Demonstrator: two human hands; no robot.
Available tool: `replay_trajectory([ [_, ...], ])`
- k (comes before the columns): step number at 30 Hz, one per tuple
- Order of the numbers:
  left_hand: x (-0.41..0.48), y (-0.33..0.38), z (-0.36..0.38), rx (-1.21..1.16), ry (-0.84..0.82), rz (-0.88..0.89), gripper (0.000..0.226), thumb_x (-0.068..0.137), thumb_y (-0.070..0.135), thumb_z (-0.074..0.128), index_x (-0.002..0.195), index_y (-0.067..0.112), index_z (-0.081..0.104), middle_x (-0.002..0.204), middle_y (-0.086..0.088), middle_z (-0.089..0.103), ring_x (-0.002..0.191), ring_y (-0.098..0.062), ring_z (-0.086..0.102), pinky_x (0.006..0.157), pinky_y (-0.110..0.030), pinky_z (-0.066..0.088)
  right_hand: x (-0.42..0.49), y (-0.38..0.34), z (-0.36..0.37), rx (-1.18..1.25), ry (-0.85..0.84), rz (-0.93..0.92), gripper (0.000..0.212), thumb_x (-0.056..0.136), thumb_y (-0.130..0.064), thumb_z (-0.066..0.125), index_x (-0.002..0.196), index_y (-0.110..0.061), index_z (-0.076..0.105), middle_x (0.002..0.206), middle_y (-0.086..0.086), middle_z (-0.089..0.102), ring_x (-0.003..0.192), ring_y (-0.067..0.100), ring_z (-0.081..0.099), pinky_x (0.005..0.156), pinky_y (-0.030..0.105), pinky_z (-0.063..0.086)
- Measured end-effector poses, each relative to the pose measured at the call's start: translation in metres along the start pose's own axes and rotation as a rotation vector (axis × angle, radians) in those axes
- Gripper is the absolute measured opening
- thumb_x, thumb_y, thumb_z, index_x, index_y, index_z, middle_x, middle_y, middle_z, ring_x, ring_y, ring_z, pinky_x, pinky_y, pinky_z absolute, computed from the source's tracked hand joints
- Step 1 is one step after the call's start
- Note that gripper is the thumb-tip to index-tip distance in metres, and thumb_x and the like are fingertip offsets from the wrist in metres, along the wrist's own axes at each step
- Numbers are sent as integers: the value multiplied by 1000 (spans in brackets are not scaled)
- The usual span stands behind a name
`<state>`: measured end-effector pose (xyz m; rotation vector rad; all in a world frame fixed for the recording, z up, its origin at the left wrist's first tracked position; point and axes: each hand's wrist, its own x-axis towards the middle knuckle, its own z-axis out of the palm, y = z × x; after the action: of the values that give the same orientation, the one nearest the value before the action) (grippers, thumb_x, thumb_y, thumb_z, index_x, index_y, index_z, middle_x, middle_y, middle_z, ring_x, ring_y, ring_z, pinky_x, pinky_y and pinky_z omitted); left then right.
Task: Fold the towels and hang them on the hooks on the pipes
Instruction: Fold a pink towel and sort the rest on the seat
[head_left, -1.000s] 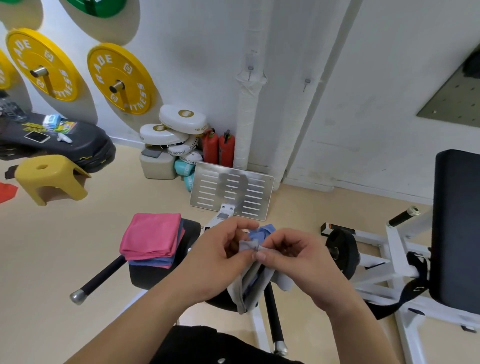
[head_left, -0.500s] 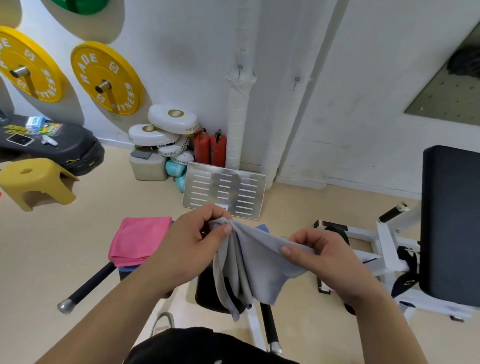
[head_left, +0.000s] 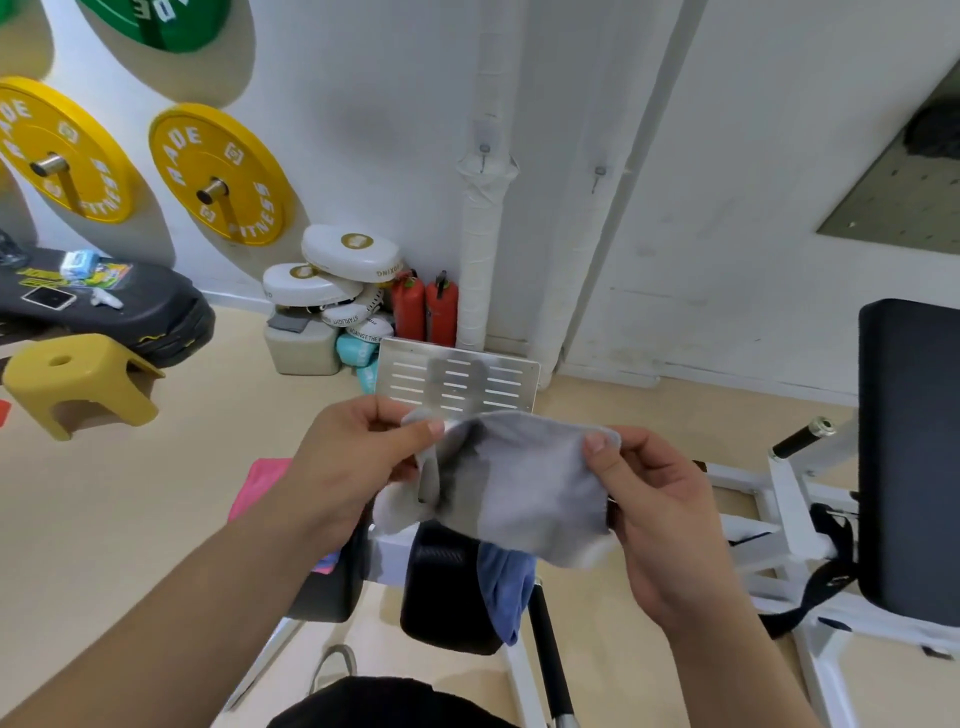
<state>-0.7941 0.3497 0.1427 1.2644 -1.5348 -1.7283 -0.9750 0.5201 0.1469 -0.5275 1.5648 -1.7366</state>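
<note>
- Wall (head_left: 363, 130), painted white, fills the upper half of the view and turns a corner near the middle.
- Floor (head_left: 130, 493) is smooth and beige and runs from the left edge to the wall.
- A black upright bench pad (head_left: 909, 441) stands at the right edge on a white steel frame (head_left: 784, 499).
- Two wrapped white pipes (head_left: 485, 234) climb the wall at the corner. Each carries one of the small hooks (head_left: 484, 150), and both are bare.
- Two yellow weight plates (head_left: 223, 176) hang on pegs on the left wall, with a green plate (head_left: 166, 21) above them.
- A black case (head_left: 130, 317) lies on the floor at the left with a phone (head_left: 49, 298) on top.
- A yellow stool (head_left: 78, 379) stands just in front of the case.
- A slotted metal plate (head_left: 457, 382) leans at the foot of the pipes, beside white pads (head_left: 353, 254) and two red extinguishers (head_left: 426, 306).
- The grey towel (head_left: 519, 483) is spread in mid-air between the hands, which are apart. The left hand (head_left: 353, 462) pinches its top left corner and the right hand (head_left: 670, 519) pinches its top right corner.
- A blue towel (head_left: 506, 587) hangs below the grey one, against a black pad (head_left: 441, 597).
- A pink towel (head_left: 257, 488) shows behind the left forearm.
</note>
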Motion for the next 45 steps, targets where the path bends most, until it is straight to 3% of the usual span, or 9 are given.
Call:
replay_trajectory([
  [6, -11, -12, 17, -50, -112, -44, 9, 91, 20, 77, 94, 12, 80, 102, -32, 70, 85, -30, 65, 97, -63, 54, 6, 15, 20, -159, 48, 52, 19, 97, -24, 67, 86, -28, 82, 88, -3, 79, 86, 14, 70, 87, 42, 57],
  [9, -13, -18, 27, -67, -110, -63, 11, 96, 20, 71, 93, 19, 81, 99, -16, 78, 90, -22, 68, 100, -51, 57, 7, 23, 38, -259, 9, 76, 21, 98, -22, 67, 86, -28, 83, 89, -1, 81, 86, 12, 74, 90, 46, 60],
  [13, -17, -15, 29, -69, -170, -91, 23, 101, 17, 62, 93, 23, 82, 92, -1, 81, 90, -11, 74, 85, -25, 61, 11, 28, 61, -344, -48, 79, 20, 97, -20, 69, 92, -32, 84, 94, -5, 81, 96, 15, 75, 93, 41, 59],
  [18, 1, -5, 6, -101, -72, -72, 21, 99, 18, 64, 95, 26, 83, 96, 3, 81, 100, -18, 75, 95, -36, 59, 18, 29, 82, -385, 78, 9, 17, 90, -16, 77, 85, -30, 84, 88, -9, 81, 88, 8, 74, 85, 30, 58],
  [26, 18, 20, -30, -64, -206, -28, 28, 99, 12, 64, 88, 28, 83, 90, 6, 82, 92, -12, 77, 84, -23, 61, 21, 17, 146, -408, 198, -12, 22, 88, -8, 78, 80, -29, 80, 75, -16, 79, 73, -5, 73, 66, 4, 50],
  [31, 25, 27, -48, -61, -279, -18, 26, 99, 12, 64, 91, 29, 83, 91, 9, 81, 91, -5, 76, 75, -11, 57, 14, 18, 172, -414, 216, 26, 24, 95, -13, 69, 90, -33, 81, 84, -13, 79, 82, -1, 73, 74, 11, 52],
  [36, 32, 24, -60, 23, -360, 155, 32, 87, 6, 77, 93, 37, 82, 93, 9, 77, 89, -8, 73, 79, -20, 60, 3, 25, 186, -2, 218, 134, 26, 88, -30, 63, 100, -14, 79, 101, 17, 76, 101, 40, 72, 93, 54, 58],
  [40, 34, 23, -57, 113, -286, 228, 31, 81, 9, 83, 92, 37, 82, 94, 6, 72, 83, -7, 68, 76, -22, 58, -5, 10, 190, 237, 173, 187, 31, 101, -4, 47, 100, 0, 78, 107, 27, 76, 108, 38, 74, 95, 46, 57],
  [45, 34, 33, -51, 123, -261, 160, 18, 90, 12, 75, 90, 28, 82, 89, 12, 77, 78, -4, 71, 66, -22, 54, 3, -1, 169, -50, 178, 135, 28, 100, 0, 54, 102, -12, 80, 102, 8, 80, 103, 20, 76, 87, 32, 62],
])
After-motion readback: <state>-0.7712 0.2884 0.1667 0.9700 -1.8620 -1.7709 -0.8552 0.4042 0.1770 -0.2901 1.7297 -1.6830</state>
